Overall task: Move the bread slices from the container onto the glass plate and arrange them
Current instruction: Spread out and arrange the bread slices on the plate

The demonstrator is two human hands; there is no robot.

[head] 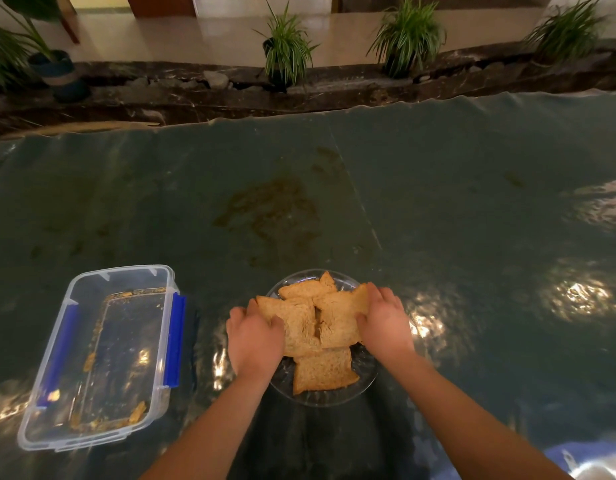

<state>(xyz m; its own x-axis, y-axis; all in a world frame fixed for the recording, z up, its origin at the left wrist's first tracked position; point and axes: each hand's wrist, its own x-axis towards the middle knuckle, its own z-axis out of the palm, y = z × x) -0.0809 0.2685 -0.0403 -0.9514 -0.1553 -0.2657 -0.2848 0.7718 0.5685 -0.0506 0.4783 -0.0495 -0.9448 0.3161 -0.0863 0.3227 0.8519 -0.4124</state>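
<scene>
Bread slices (319, 327) lie overlapped on the glass plate (363, 379), which sits on the table at the 6 o'clock position of the head view, close to the near edge.

Table (438, 209): the largest item. Its dark surface carries a glossy clear covering that reflects lamp glare at 3 o'clock and 4 o'clock, and a brownish stain marks the centre.

Potted plants (287, 46): a row stands along the ledge beyond the far table edge, from 11 o'clock to 1 o'clock.

Container (92, 358): clear plastic, rectangular, with blue side clips, positioned at 8 o'clock and well apart from the plate. It holds no slices, only crumbs (135, 415) along its floor edges.

Glass plate: round, patterned rim. One slice lies at the plate's 6 o'clock, two larger slices overlap across the middle, and further pieces lie at 12 o'clock.

Left hand (254, 336): placed at the plate's 9 o'clock, palm down. Fingers curl loosely over the left edge of the middle-left slice, with the thumb pressing on its top face.

Right hand (384, 318): placed at the plate's 3 o'clock, palm down. Fingers are bent around the right edge of the middle-right slice, with the thumb resting on its surface.
</scene>
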